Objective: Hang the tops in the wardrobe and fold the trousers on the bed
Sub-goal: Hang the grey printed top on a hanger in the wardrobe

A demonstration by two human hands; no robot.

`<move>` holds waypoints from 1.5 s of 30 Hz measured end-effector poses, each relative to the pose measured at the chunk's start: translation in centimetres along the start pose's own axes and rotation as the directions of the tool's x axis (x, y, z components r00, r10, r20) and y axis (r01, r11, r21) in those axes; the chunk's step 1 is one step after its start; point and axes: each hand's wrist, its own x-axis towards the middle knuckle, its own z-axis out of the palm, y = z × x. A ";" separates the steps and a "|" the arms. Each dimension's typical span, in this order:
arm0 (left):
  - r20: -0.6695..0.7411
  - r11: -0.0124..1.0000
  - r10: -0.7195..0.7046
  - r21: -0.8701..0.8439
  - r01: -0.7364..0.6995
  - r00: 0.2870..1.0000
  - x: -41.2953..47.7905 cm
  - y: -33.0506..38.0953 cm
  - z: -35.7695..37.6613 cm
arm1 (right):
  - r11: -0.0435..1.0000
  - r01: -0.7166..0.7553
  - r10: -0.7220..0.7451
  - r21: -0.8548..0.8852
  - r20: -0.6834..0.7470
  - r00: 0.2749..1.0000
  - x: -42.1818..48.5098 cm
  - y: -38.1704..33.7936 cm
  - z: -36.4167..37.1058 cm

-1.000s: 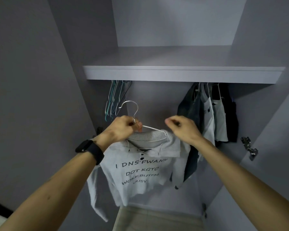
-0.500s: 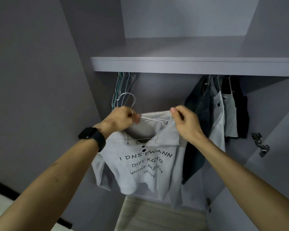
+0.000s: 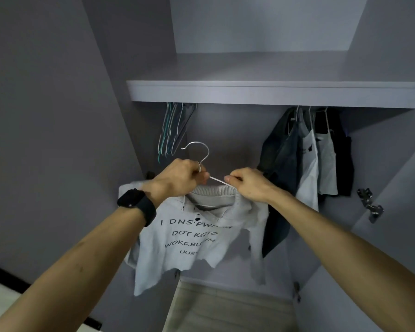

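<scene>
Standing at the open wardrobe [image 3: 237, 130], looking up and in. Holding a grey top [image 3: 189, 236] on a wire hanger [image 3: 207, 152] in mid-air, below the shelf [image 3: 273, 93], hook free and touching nothing.

Left hand [image 3: 182, 174] clamped round the hanger's neck just under the hook, fingers curled tight, black watch [image 3: 135, 202] on that wrist. Right hand [image 3: 247, 185] just beside it, closed at the right side of the ribbed collar, at the wire arm's entry into the cloth. Seemingly pinching collar and wire together, fingertips hidden behind the knuckles. Hands close together but not touching, with a short run of bare wire between them.

Top facing the camera, black lettering across the chest in several lines, partly lost in folds. Collar draped over the hanger, one shoulder bunched behind the left wrist, one sleeve dangling loose below the right hand. Hem hanging ragged and uneven above the pale wardrobe floor [image 3: 225, 307].

Under the shelf at the left, a bunch of empty hangers [image 3: 171, 130], thin, some teal, packed together. At the right, a row of hung clothes [image 3: 307, 159]: a dark piece nearest, then white, pale grey, and black at the far end. Held top between the two groups, nearer the empty hangers. Metal hinge [image 3: 369, 204] on the right side panel, apart from the clothes.
</scene>
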 end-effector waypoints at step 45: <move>-0.032 0.994 -0.057 -0.090 0.054 0.998 2.5 0.8 1.6 | 0.961 0.147 -0.161 -0.232 -0.041 0.986 -3.7 5.6 -0.5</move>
